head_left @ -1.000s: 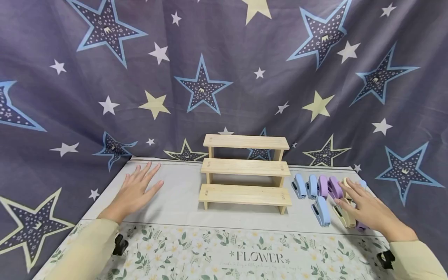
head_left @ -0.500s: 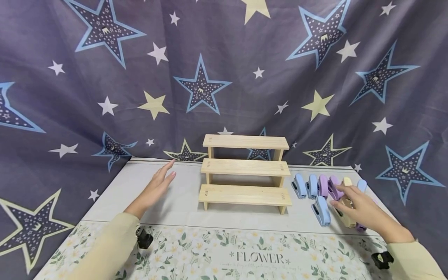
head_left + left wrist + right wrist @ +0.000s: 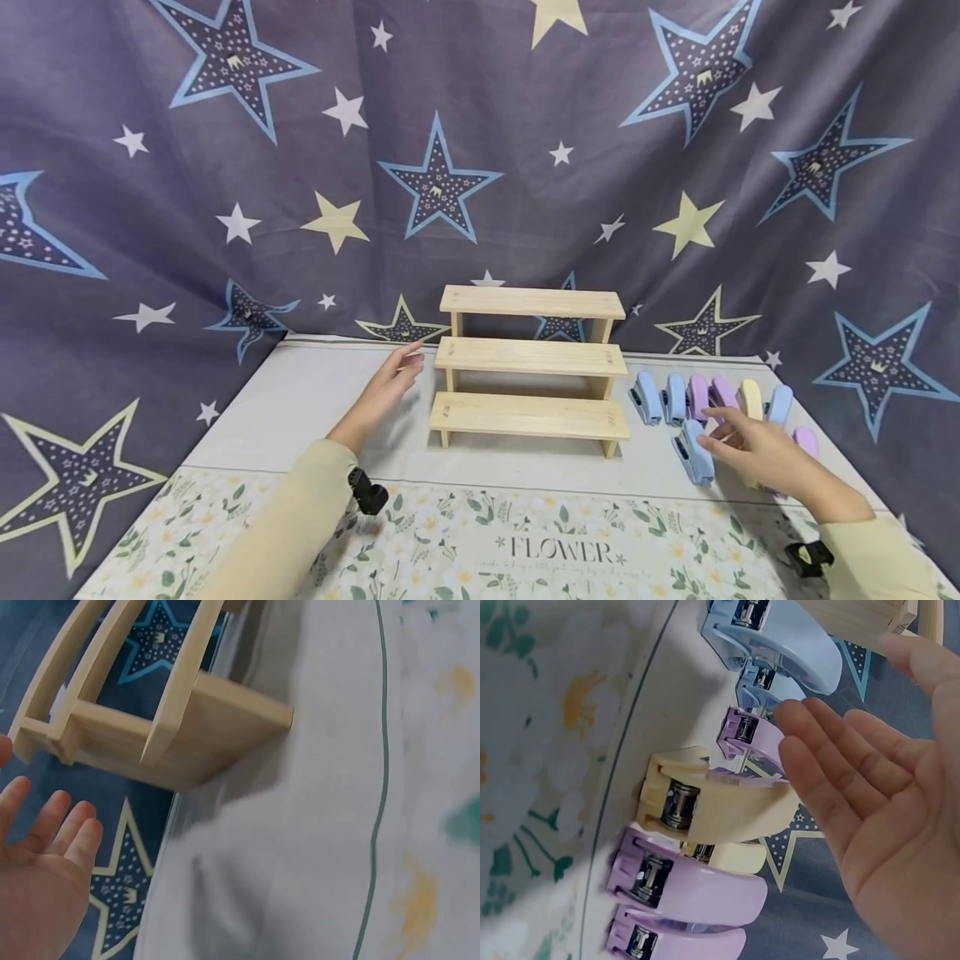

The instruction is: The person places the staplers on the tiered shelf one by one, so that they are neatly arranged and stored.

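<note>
My right hand [image 3: 765, 454] holds nothing: fingers extended and slightly bent, thumb set apart from them. It is located right of the wooden rack [image 3: 529, 417], above the nearer staplers. In the head view my thumb overlaps the edge of the front blue stapler [image 3: 697, 454], right of the rack; contact cannot be confirmed. A cream stapler [image 3: 742, 814] is partly behind the same hand, farther right of the rack.

My left hand [image 3: 386, 387] also holds nothing. Its fingers are extended and relaxed, just left of the rack and apart from it.

The back row of staplers [image 3: 698, 393] starts just beside the rack's right side and runs outward: two blue, two purple, one yellow, one blue. A purple stapler [image 3: 807, 442] lies farthest right of the rack. The worktop [image 3: 300, 400] carries everything; the star-patterned curtain [image 3: 525, 217] hangs behind the rack.

Status, as judged: initial stage. The reach is made; no stapler is gripped or lifted, so grasping is outstanding. All visible staplers remain right of the rack.

Difference from the earlier frame: my left hand is closer to the rack; my right hand is shifted slightly toward it, onto the front blue stapler. Rack and staplers show no displacement.
</note>
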Motion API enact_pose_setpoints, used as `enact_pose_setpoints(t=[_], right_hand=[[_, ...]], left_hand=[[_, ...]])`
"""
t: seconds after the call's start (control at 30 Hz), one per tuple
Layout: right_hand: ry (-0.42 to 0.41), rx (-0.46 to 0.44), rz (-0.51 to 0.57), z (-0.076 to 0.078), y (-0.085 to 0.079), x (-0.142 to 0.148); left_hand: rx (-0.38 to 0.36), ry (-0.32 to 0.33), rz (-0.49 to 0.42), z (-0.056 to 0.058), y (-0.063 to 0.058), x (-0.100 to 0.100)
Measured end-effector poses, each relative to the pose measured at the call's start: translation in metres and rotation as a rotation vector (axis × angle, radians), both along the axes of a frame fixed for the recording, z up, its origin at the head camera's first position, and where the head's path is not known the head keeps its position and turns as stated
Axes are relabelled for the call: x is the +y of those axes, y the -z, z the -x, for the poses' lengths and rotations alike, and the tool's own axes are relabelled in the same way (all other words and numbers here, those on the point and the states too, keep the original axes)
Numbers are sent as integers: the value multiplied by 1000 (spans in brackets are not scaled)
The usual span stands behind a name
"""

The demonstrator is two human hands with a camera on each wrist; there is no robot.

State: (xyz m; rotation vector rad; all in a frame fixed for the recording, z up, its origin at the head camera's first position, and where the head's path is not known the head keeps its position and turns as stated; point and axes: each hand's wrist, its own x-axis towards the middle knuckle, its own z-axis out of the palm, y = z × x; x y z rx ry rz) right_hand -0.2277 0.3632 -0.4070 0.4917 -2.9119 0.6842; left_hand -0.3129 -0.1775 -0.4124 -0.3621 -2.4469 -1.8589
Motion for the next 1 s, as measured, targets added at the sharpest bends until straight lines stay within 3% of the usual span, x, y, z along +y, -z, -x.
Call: enact_pose_setpoints(t=[0.23, 0.4, 0.6, 1.0], right_hand=[[-5, -32, 3, -2, 3, -1], [-8, -73, 3, -2, 5, 0], [-16, -58, -33, -4, 11, 2], [-7, -157, -6, -4, 22, -2]], left_hand=[[-73, -14, -215, 9, 6, 17], [-137, -29, -309, 12, 7, 30], [-150, -43, -315, 13, 8, 40], [-179, -51, -302, 15, 5, 43]])
